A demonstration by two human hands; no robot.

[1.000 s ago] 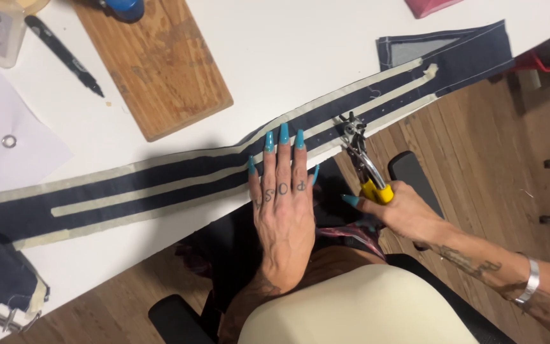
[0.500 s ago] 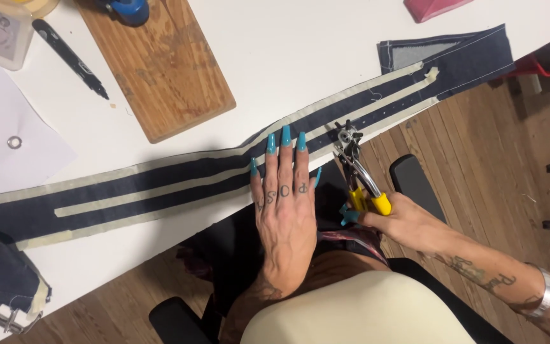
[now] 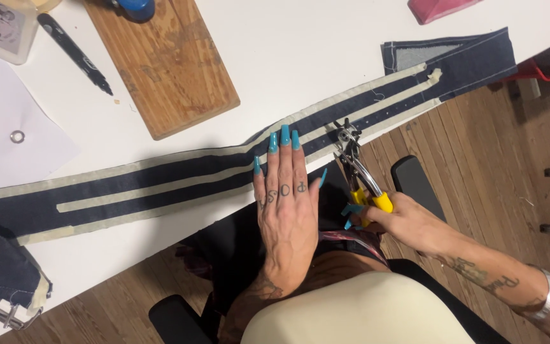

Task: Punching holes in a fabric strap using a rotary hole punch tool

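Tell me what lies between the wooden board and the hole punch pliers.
In the head view, between the wooden board and the hole punch pliers lie bare white table and the taped denim strip.

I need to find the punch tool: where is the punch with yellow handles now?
In the head view, the punch is right of centre, gripped by the right hand, its head on the denim strip near the left hand.

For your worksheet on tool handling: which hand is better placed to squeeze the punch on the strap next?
Right hand: it grips the punch handles. Left hand lies flat on the strap.
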